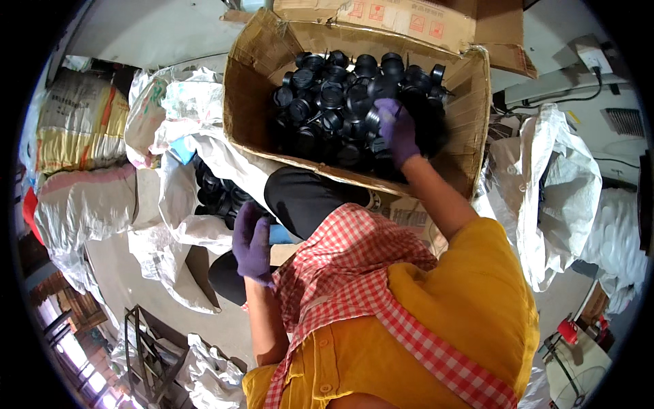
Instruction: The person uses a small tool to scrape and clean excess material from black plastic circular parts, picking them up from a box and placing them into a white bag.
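A large cardboard box (480,109) in front of me holds a heap of round black plastic lids (332,95), several with thin straps or loops. My right hand (397,128), in a purple glove, reaches into the right half of the box. Its fingers are closed on a black plastic lid (383,87), which is blurred by motion. My left hand (252,244), gloved alike, is raised near my knee, fingers apart and with nothing in it. Beside it, a white woven sack (204,228) lies open with more black lids (219,193) inside.
Full woven sacks (82,123) are stacked at the left. To the right of the box stands an open white sack (562,184). A metal frame (146,358) is at the lower left. A cable (599,85) hangs from a white socket box at the upper right.
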A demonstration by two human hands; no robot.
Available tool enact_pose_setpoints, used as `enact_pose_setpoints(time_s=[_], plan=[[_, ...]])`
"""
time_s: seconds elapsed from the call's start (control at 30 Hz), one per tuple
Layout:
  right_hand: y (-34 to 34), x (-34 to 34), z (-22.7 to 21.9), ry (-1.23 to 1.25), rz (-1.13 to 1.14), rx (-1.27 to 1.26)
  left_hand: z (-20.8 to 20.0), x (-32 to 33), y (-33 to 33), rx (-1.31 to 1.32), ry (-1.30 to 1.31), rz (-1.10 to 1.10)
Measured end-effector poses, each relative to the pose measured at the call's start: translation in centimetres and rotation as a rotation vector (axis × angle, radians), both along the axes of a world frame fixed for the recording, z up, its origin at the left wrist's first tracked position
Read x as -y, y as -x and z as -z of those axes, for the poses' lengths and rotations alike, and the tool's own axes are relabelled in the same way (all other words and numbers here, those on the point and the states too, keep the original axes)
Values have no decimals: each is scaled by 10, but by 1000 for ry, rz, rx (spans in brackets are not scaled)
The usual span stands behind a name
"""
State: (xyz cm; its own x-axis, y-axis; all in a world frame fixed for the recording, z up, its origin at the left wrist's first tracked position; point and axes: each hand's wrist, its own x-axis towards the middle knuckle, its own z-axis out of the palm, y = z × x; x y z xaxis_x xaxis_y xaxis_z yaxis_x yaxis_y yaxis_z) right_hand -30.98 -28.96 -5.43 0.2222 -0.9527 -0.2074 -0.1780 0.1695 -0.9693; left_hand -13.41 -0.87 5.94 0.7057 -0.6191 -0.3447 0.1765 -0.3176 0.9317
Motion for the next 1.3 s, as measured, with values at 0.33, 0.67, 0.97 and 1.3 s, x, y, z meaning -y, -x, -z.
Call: enact_pose_setpoints(time_s=[0.33, 0.67, 0.97, 1.3], plan=[[-23, -140, -129, 108, -816, 466, -31, 54, 47, -481, 419, 242], [7, -124, -140, 882, -1050, 63, -37, -20, 40, -632, 442, 243], [9, -147, -155, 770, -1403, -209, -55, -45, 50, -314, 125, 489], [5, -159, -174, -392, -1995, -98, -102, -69, 46, 1303, 167, 1083]])
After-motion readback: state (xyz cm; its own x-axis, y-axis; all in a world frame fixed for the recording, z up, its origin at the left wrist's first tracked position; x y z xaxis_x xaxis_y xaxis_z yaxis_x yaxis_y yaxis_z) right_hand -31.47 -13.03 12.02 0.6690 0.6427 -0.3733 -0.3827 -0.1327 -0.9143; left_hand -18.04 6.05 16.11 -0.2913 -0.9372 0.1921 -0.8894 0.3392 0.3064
